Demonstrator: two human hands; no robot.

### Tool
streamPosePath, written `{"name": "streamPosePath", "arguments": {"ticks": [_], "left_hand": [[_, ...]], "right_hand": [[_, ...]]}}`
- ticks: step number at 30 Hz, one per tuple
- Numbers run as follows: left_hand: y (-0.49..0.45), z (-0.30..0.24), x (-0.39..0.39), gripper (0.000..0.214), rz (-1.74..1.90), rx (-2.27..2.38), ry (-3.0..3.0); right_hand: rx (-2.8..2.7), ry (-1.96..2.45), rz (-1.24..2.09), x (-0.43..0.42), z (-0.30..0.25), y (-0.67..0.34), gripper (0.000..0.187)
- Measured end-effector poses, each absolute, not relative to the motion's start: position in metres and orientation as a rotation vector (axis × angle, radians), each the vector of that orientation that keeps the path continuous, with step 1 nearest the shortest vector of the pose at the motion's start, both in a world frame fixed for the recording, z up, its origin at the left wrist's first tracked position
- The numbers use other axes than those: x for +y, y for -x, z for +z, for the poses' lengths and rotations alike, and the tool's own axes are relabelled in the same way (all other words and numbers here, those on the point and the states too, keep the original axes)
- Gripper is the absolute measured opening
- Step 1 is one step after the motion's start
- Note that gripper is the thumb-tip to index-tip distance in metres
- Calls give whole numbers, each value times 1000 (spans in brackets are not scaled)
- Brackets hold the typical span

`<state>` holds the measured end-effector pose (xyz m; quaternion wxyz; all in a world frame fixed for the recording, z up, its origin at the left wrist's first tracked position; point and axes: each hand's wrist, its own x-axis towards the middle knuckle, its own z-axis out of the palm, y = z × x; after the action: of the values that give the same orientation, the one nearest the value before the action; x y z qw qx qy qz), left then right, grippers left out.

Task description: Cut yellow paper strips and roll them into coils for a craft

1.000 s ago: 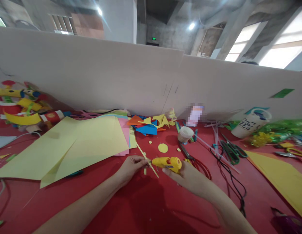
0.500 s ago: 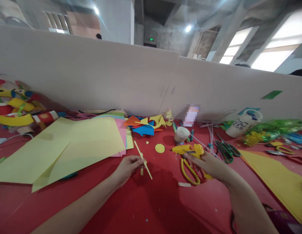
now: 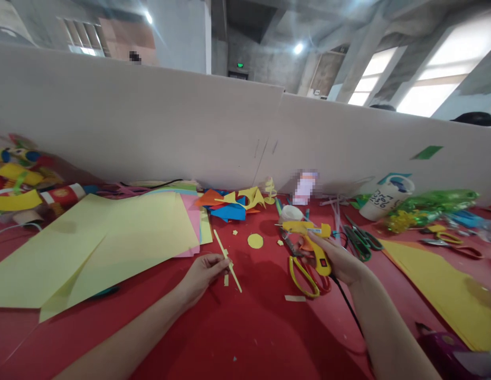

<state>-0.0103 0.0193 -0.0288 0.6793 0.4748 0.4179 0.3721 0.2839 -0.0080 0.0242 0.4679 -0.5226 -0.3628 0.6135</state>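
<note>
Between thumb and fingers, my left hand [image 3: 208,272] pinches a thin pale-yellow paper strip [image 3: 234,274], held at a slant. A small pale piece of paper [image 3: 226,280] is just below those fingers. My right hand [image 3: 328,256] grips a yellow hot glue gun [image 3: 322,256], its nozzle pointing left. Under the gun lie scissors with yellow handles [image 3: 304,282], partly hidden by the hand. A yellow paper circle [image 3: 255,241] lies on the red table between my hands. Two tiny yellow paper stars, one left [image 3: 235,232] and one right [image 3: 280,243], flank the circle.
Large pale-yellow sheets [image 3: 130,227] cover the left side. Blue paper scraps [image 3: 229,212], a white paper cup [image 3: 292,214] and a small yellow paper stand [image 3: 270,191] are at the back. Green-handled scissors [image 3: 360,243], a lettered cup [image 3: 382,200] and yellow sheets [image 3: 439,290] lie right.
My right hand has tilted the glue gun, raising its nozzle; its handle and cord now show. The right-hand star has come into sight. My left hand keeps its pinch on the strip.
</note>
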Motion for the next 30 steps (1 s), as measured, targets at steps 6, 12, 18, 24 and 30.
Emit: {"name": "streamPosePath", "arguments": {"ticks": [6, 12, 18, 24, 30], "left_hand": [[10, -25, 19, 27, 847, 932, -975], [10, -22, 19, 27, 843, 942, -964], [10, -24, 19, 26, 840, 937, -963], [10, -23, 19, 24, 833, 932, -961], [10, -23, 19, 25, 843, 937, -975]], "right_hand": [[-829, 1213, 1586, -6, 24, -290, 36], [-1001, 1148, 1703, -10, 26, -282, 62], [-1010, 1166, 1861, -11, 22, -275, 50], [-1024, 1172, 1891, -14, 26, -269, 23], [-1046, 1084, 2021, -20, 24, -263, 33]]}}
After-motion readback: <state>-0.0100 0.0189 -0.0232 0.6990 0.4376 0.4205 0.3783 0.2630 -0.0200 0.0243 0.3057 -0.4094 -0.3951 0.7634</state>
